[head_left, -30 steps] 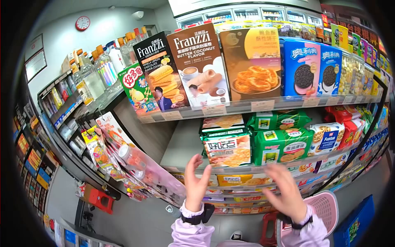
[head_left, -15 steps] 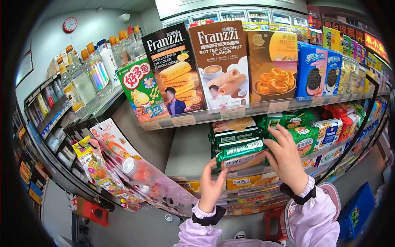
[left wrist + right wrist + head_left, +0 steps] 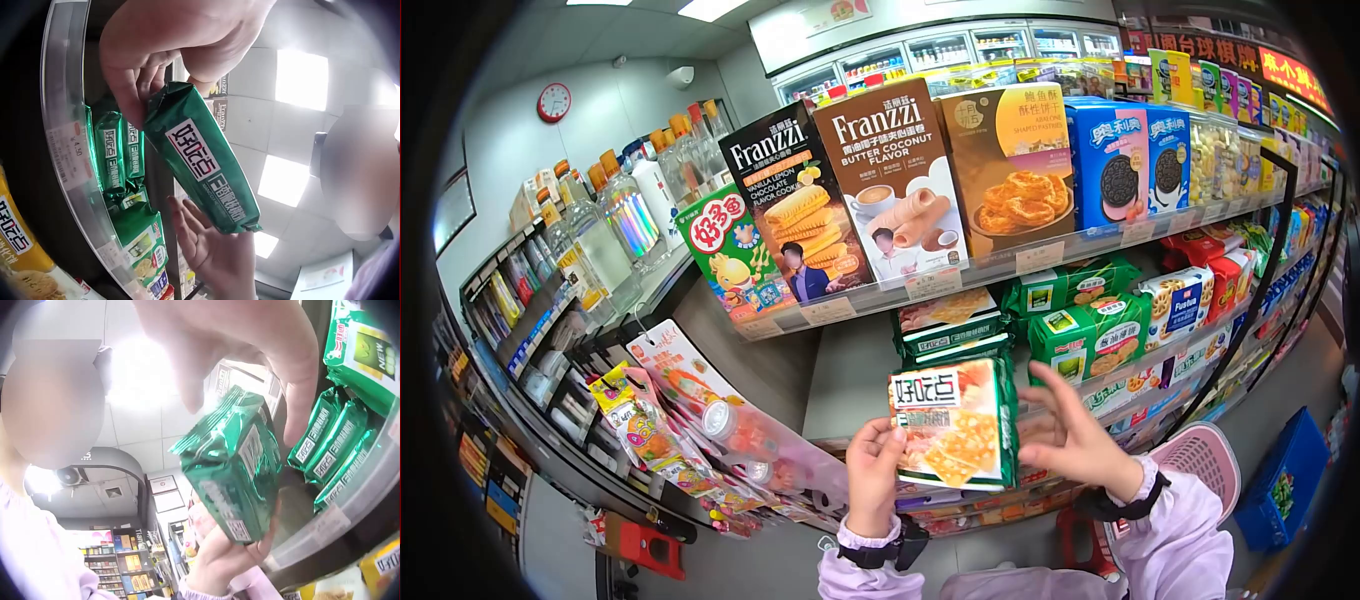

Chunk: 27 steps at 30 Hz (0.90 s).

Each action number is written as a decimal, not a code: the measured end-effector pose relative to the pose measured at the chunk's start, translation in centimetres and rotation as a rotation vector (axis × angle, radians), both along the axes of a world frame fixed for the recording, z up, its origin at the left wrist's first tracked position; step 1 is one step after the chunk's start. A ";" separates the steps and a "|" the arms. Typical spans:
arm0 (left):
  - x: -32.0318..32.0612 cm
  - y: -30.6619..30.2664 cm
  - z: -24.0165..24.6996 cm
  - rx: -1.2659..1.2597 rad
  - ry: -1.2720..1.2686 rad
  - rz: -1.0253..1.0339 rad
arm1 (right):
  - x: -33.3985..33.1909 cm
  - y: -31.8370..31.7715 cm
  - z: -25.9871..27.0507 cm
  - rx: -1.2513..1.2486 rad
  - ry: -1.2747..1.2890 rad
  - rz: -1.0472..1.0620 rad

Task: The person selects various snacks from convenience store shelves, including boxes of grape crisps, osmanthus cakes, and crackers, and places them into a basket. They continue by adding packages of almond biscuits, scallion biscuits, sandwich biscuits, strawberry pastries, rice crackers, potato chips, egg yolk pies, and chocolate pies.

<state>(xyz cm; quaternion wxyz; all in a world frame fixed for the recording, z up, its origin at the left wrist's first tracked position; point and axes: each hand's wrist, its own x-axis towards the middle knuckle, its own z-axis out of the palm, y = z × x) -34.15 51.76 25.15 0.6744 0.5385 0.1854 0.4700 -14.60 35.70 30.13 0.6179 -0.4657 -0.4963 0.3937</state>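
Observation:
A green biscuit pack (image 3: pixel 952 425) with a white printed front is out before the shelf, its front turned up toward the head camera. My left hand (image 3: pixel 872 470) grips its left edge, thumb on the printed face. Close by the opposite end, my right hand (image 3: pixel 1082 440) has its fingers spread, with a gap to the wrapper in the right wrist view. The left wrist view shows the green side (image 3: pixel 203 159) of the pack with white lettering. Behind it on the shelf lie similar green packs (image 3: pixel 950 325).
Larger green biscuit packs (image 3: pixel 1090 335) and a Fustua pack (image 3: pixel 1182 300) line the same shelf to the right. Above, a shelf edge (image 3: pixel 980 268) carries upright boxes. Hanging snack bags (image 3: pixel 635 410) are at left; a pink basket (image 3: pixel 1205 465) stands low at right.
Both hands reached to the shelf and the top biscuit pack was tipped forward. It has come out toward me in my left hand, and my right hand has let go.

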 end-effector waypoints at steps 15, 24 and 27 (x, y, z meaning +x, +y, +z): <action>-1.8 0.6 5.7 0.103 -0.018 -0.148 | -0.9 4.7 0.7 0.261 -0.200 -0.118; -0.9 2.3 5.6 0.253 0.006 -0.010 | 0.4 7.6 2.1 0.320 -0.423 -0.184; 0.5 3.2 5.7 0.305 0.000 0.026 | 1.3 8.0 2.7 0.350 -0.527 -0.250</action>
